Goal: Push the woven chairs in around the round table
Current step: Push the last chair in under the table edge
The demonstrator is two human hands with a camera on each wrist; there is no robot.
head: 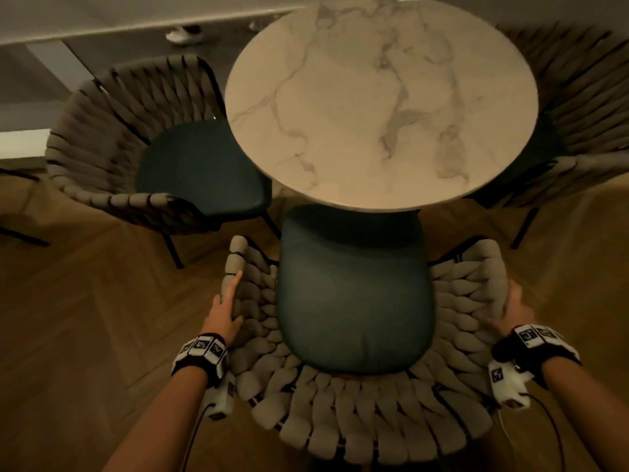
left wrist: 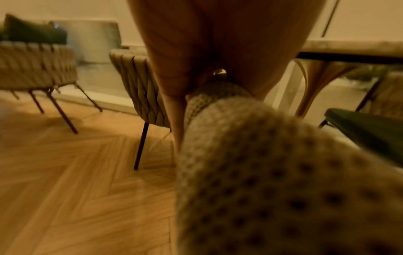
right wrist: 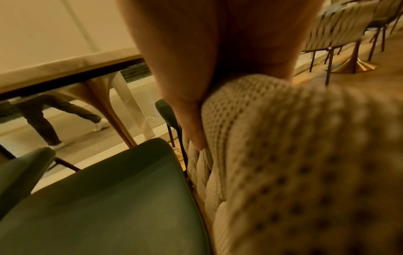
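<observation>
A round marble table stands ahead of me. The near woven chair faces it, and the front of its dark green seat lies under the table's edge. My left hand grips the chair's left arm rim, index finger lying along the top and thumb inside. My right hand, blurred, grips the right arm rim with its thumb down the inner side. A second woven chair stands at the table's left, angled, with its seat partly under the top. A third sits at the right.
The floor is herringbone wood. Another person's legs and white shoes show beyond the table. More woven chairs stand off to the left. To the right are other chairs and a gold pedestal base. The table's own pedestal rises under its top.
</observation>
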